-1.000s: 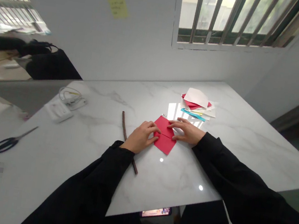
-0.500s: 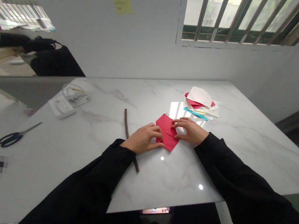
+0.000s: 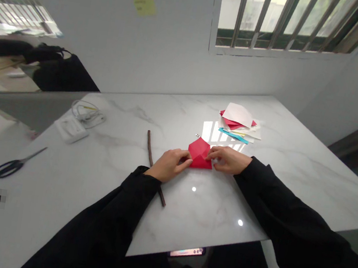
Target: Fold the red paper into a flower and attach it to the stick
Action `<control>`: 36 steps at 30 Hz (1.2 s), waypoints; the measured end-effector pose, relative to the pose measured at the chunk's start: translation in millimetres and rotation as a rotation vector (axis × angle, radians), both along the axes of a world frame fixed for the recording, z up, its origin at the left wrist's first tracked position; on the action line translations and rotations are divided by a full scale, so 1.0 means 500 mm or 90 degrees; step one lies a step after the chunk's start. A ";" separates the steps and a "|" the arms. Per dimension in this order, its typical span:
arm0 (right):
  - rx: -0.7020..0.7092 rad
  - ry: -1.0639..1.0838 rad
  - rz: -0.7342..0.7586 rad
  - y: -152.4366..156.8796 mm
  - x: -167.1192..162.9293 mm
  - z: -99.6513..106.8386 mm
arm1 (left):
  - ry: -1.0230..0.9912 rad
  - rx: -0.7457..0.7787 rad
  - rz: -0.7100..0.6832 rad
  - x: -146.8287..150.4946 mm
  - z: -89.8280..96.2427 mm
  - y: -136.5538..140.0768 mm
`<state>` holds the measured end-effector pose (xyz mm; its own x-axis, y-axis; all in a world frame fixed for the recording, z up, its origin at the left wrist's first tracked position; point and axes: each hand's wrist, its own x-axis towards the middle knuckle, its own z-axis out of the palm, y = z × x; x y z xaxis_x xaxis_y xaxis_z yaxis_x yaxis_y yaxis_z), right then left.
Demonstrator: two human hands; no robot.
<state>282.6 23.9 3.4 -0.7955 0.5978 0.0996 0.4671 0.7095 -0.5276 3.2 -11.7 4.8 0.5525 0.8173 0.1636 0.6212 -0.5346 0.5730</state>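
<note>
A small red paper (image 3: 199, 148) on a shiny table (image 3: 207, 213)

It lies folded between the left hand (image 3: 171, 165) and the right hand (image 3: 228, 160), with a pointy far end and a straight near edge. The left hand pinches its left edge. The right hand's bent fingers touch its right side; I can't tell if the thumb pinches too. The red paper should be light and bendy, easy to crease or rip, and might slide on the smooth table. Its side edges look best to hold. To the left lies a thin, slightly bent brown stick (image 3: 150, 144), partly hidden. Far right sits a messy paper pile (image 3: 239, 115).
</note>
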 end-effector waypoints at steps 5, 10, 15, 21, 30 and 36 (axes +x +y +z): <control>-0.015 0.005 -0.013 -0.004 -0.006 0.003 | -0.012 -0.007 0.021 0.000 -0.003 0.000; -0.041 0.028 -0.025 0.002 -0.012 -0.008 | -0.019 -0.020 -0.048 -0.007 0.008 0.000; -0.043 0.041 -0.023 0.005 -0.007 -0.015 | -0.004 -0.017 -0.082 -0.015 0.013 0.002; -0.033 0.040 -0.036 0.007 -0.002 -0.010 | 0.030 0.009 -0.033 -0.018 0.001 0.008; -0.011 0.028 -0.058 0.014 0.006 -0.009 | 0.018 -0.014 -0.002 -0.021 0.000 0.011; 0.005 0.021 -0.050 0.021 0.017 -0.006 | 0.012 -0.013 0.036 -0.017 0.000 0.009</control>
